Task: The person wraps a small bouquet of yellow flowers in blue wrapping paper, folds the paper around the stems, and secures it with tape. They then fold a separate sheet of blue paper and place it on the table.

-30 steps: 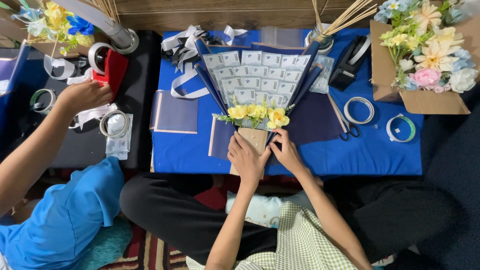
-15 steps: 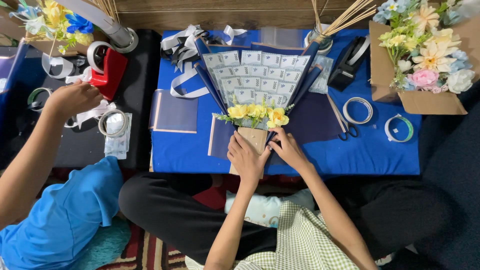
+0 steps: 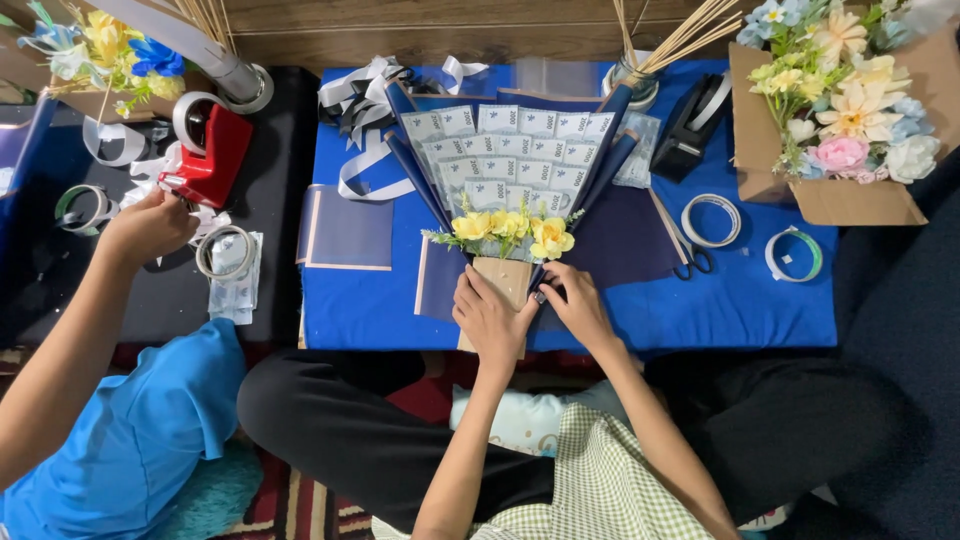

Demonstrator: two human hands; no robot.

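A fan-shaped bouquet of folded banknotes (image 3: 510, 150) wrapped in dark blue paper lies on the blue table (image 3: 750, 300), with yellow flowers (image 3: 510, 232) at its base. My left hand (image 3: 490, 315) grips the brown cardboard handle (image 3: 505, 275) below the flowers. My right hand (image 3: 575, 300) pinches the dark blue wrapping at the handle's right side. Both hands touch the bouquet's neck.
Scissors (image 3: 685, 250), two tape rolls (image 3: 710, 220) (image 3: 793, 253) and a black tape dispenser (image 3: 690, 125) lie right of the bouquet. A cardboard box of flowers (image 3: 840, 110) stands at the far right. On the left, another person's hand (image 3: 145, 225) is by a red tape dispenser (image 3: 210, 155).
My hands have shifted only slightly at the bouquet's handle. The other person's hand on the left has moved a little further left along the black table.
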